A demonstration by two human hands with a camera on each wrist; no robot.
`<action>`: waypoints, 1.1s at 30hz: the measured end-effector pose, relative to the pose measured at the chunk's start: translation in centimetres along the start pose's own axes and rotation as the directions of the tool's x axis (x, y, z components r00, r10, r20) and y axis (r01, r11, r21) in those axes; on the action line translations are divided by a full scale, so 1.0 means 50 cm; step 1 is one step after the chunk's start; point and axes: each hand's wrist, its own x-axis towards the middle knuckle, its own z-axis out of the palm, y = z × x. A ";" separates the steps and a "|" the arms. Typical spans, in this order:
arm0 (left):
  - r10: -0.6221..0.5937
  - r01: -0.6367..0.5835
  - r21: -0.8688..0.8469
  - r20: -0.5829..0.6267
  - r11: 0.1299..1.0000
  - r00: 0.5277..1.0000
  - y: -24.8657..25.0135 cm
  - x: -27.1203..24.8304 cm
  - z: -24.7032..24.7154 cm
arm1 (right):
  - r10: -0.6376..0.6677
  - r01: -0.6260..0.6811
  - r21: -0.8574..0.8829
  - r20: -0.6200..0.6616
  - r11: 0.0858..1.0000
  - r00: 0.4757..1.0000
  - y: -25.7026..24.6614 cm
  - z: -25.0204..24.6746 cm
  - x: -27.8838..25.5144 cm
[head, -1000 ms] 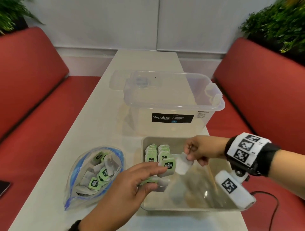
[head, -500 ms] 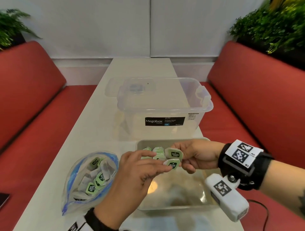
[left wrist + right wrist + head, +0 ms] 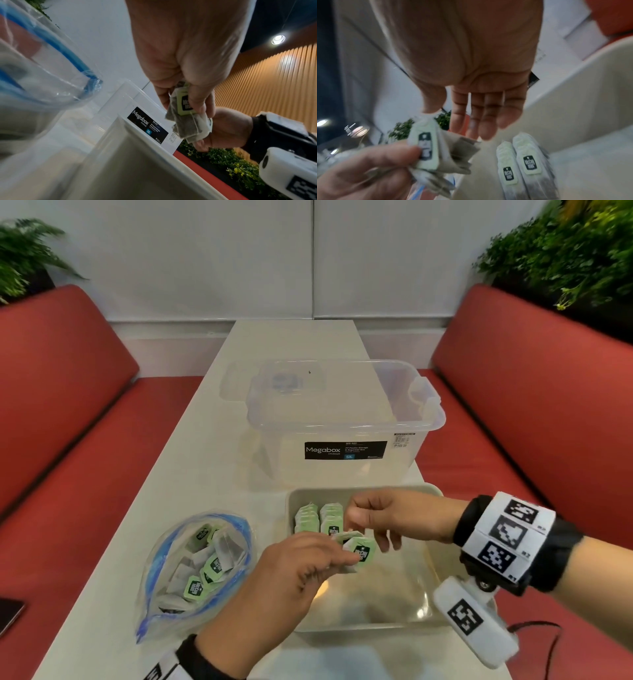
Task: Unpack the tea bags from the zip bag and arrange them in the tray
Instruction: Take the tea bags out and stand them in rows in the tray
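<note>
Left fingers (image 3: 337, 558) pinching bunched tea bags (image 3: 358, 551) over tray (image 3: 432, 583); right fingers (image 3: 356, 517) loose, empty, just beyond; rows (image 3: 318, 517) behind.

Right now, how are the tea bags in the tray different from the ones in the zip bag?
The tea bags in the tray stand in two neat rows at its far left corner; the tea bags in the zip bag lie jumbled and flat. The tray is open-topped and hard, the zip bag soft and clear. All have green tags.
</note>
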 end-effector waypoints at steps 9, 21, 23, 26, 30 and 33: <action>-0.056 0.057 -0.031 0.031 0.998 0.998 -0.012 -0.013 0.011 | -0.092 0.078 -0.298 -0.034 0.951 0.995 -0.048 0.009 0.009; -0.012 0.012 -0.046 0.006 0.999 1.000 -0.056 -0.048 0.043 | 0.025 -0.113 -0.494 -0.180 0.862 0.983 -0.002 -0.036 0.048; 0.017 -0.018 0.015 0.037 1.000 0.999 -0.067 -0.055 0.050 | -0.013 -0.147 -0.621 -0.247 0.770 0.969 0.001 -0.050 0.059; 0.054 -0.063 0.113 0.080 0.992 0.995 -0.081 -0.065 0.054 | -0.061 -0.198 -0.718 -0.317 0.667 0.946 0.012 -0.061 0.085; 0.118 -0.136 0.206 0.099 0.969 0.988 -0.080 -0.066 0.054 | -0.081 -0.243 -0.746 -0.369 0.620 0.926 0.034 -0.068 0.117; 0.132 -0.150 0.234 0.091 0.960 0.987 -0.079 -0.065 0.053 | -0.083 -0.257 -0.764 -0.374 0.592 0.924 0.050 -0.071 0.127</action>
